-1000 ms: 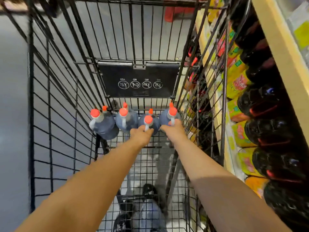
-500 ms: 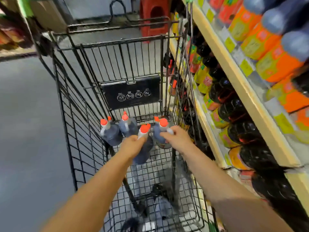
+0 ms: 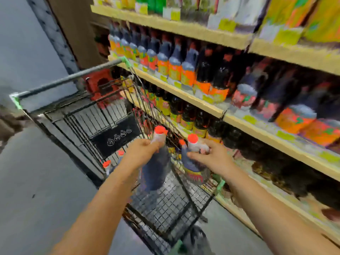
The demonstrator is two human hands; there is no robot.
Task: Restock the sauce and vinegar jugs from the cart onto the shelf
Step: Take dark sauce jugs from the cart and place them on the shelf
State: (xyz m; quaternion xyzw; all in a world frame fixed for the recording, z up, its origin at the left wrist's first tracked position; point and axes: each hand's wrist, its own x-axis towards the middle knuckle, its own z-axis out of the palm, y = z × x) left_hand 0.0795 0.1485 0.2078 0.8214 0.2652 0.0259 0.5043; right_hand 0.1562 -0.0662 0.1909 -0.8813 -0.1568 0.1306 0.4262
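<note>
Currently: left hand point(image 3: 141, 150) curled round the neck of a dark plastic jug with orange-red cap point(image 3: 156, 173), held above the black wire cart point(image 3: 165, 203); right hand point(image 3: 211, 157) clasps a second matching jug point(image 3: 193, 168) at the cart's right side, near the pale wooden shelf point(image 3: 257, 130) of dark bottles point(image 3: 202, 67).

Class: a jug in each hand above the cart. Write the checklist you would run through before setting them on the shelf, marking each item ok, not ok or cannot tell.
1. Left hand grips the left jug at its neck: ok.
2. Right hand holds the right jug near its neck: ok.
3. Orange caps on both jugs: ok.
4. Jugs clear of the cart wire side: cannot tell, the picture is blurred.
5. Free gap on the shelf for two jugs: cannot tell, the rows look packed.
</note>
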